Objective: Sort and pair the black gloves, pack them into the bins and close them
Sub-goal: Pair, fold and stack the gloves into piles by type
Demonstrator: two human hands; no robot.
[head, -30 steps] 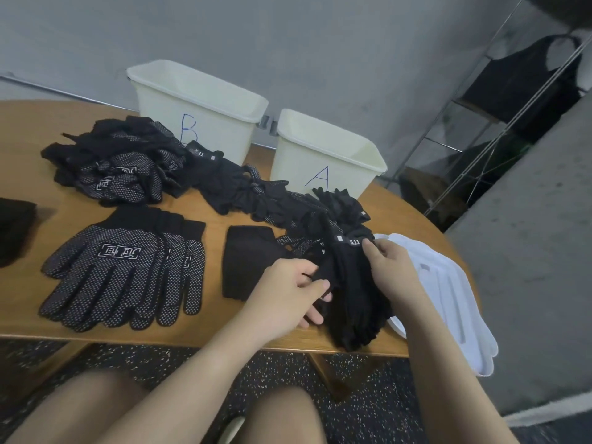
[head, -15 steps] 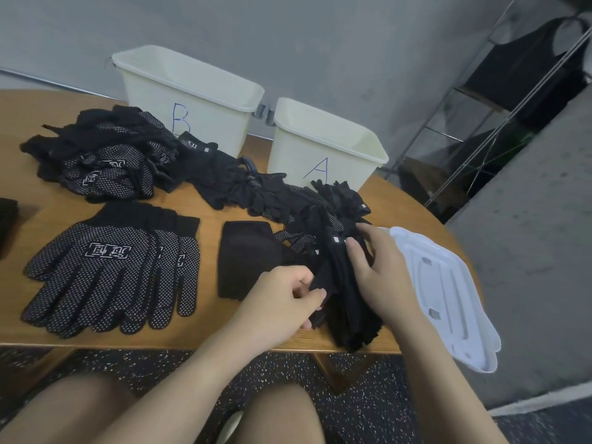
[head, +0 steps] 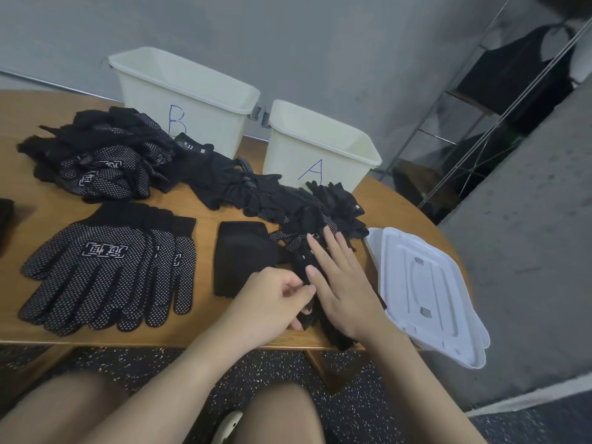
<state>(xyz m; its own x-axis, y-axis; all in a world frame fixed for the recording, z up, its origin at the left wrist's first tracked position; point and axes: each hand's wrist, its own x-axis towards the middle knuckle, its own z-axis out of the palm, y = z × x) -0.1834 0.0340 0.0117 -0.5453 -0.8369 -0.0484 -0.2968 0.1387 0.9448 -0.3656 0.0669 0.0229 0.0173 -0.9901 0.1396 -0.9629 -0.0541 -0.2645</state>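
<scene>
Left hand (head: 275,293) pinches the near edge of a plain glove stack (head: 307,267) at the tabletop (head: 205,334) front edge; fingers curled. Right hand (head: 342,283) lies flat on the same stack, fingers straight, pressing it down. The stack sits directly under both hands, long axis running away from the person, toward bin A (head: 320,155).

Left to right: dotted pair (head: 105,267) laid flat, dotted heap (head: 102,158) behind it, bin B (head: 189,97), folded glove (head: 243,257), unsorted string (head: 256,193), lids (head: 426,293). Both bins open. Right hand judged nearer bin A.
</scene>
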